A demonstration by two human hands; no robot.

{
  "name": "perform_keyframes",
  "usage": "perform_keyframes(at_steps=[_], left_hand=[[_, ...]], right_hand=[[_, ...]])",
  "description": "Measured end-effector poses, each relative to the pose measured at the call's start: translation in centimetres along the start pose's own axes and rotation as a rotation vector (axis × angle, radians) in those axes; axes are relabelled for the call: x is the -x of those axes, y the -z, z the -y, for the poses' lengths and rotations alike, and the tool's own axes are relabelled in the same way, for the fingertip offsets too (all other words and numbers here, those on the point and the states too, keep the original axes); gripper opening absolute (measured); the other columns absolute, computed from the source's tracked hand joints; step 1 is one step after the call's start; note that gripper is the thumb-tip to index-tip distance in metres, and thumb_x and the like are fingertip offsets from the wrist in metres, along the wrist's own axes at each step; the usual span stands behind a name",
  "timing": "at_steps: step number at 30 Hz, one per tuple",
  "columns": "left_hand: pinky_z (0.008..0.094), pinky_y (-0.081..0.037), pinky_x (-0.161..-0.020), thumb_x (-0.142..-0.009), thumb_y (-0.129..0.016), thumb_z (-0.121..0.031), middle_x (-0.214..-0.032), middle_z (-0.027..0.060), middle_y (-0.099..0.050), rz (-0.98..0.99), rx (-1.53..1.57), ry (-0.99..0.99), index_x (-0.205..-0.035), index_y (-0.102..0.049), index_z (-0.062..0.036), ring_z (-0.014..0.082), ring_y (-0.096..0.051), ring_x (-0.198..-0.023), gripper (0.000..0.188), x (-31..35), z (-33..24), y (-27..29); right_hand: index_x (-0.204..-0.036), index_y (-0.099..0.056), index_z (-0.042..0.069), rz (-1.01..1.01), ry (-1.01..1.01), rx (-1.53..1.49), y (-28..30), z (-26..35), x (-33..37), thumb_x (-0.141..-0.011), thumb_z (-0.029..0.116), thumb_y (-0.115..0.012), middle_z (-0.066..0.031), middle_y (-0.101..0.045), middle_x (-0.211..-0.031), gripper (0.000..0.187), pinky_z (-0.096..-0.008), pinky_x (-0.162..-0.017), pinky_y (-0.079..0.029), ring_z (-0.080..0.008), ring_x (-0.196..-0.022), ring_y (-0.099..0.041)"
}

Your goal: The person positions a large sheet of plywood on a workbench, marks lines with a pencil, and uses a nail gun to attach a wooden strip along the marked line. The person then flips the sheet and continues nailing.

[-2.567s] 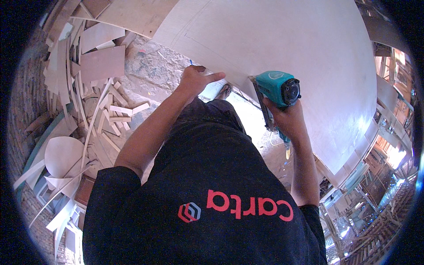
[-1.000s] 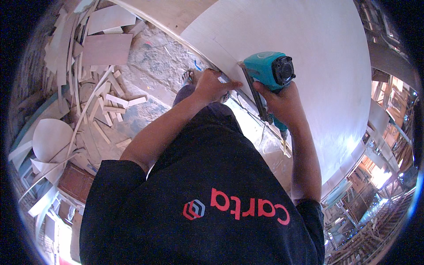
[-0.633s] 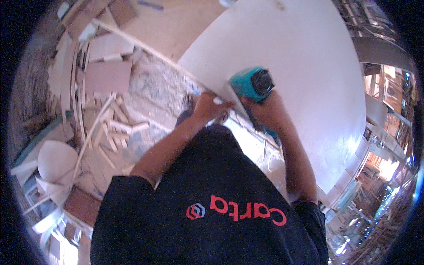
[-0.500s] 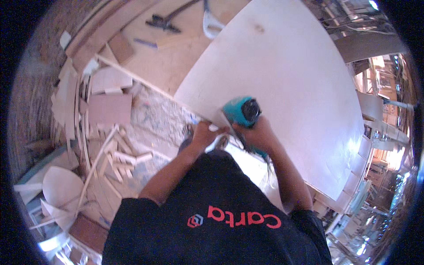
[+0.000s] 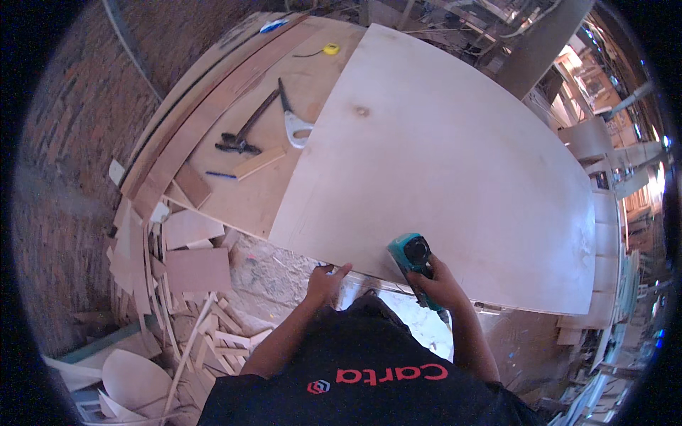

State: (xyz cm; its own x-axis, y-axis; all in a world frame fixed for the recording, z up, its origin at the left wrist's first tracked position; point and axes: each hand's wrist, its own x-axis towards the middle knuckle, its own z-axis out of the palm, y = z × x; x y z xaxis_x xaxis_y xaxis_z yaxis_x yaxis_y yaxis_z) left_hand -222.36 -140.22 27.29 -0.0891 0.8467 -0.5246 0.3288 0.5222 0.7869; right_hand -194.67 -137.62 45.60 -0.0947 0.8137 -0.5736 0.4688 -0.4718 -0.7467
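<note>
1. One teal power tool [image 5: 410,253] sits on the near edge of a large pale plywood sheet [image 5: 440,163]; the right hand [image 5: 439,285] is wrapped tight around its handle.
2. Left hand [image 5: 325,280] rests at that same near edge, fingers curled; what it pinches, if anything, cannot be told.
3. Beyond the sheet, a hammer [image 5: 245,131], a handsaw [image 5: 291,117] and a yellow tape measure [image 5: 330,49] lie on the bench [image 5: 234,199].
4. Wood offcuts [image 5: 192,270] litter the floor on the left.

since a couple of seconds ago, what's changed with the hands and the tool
The left hand slid from flat on the large pale plywood sheet back to its near edge. The view lifted, bringing the hammer and handsaw into sight. The right hand keeps its grip on the teal power tool.
</note>
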Motion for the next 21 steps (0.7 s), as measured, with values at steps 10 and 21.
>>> perform_keyframes(at_steps=[10, 21], left_hand=[[0.0454, -0.059, -0.078, -0.092, -0.068, -0.065, -0.085, 0.0194, -0.076, 0.213, -0.749, -0.279, -0.105, -0.08, -0.0023, 0.0361, -0.075, -0.083, 0.065, -0.8, 2.7, 2.0], [0.049, -0.047, -0.112, -0.087, -0.081, -0.019, -0.139, 0.0246, -0.059, -0.105, -0.521, -0.766, -0.134, -0.061, 0.0064, 0.0416, -0.056, -0.132, 0.056, 2.8, -10.4, -7.7]], right_hand=[[-0.158, -0.045, 0.01, -0.158, 0.001, 0.016, 6.8, -6.2, 5.1, -0.095, 0.026, -0.078, -0.0199, -0.076, -0.104, 0.073, -0.0395, -0.083, -0.057, -0.0257, -0.092, -0.073], [-0.156, -0.045, 0.018, -0.329, -0.063, 0.028, 12.2, -13.7, 12.4, -0.093, 0.034, -0.078, -0.0254, -0.072, -0.123, 0.073, -0.0503, -0.1, -0.054, -0.0447, -0.117, -0.069]])
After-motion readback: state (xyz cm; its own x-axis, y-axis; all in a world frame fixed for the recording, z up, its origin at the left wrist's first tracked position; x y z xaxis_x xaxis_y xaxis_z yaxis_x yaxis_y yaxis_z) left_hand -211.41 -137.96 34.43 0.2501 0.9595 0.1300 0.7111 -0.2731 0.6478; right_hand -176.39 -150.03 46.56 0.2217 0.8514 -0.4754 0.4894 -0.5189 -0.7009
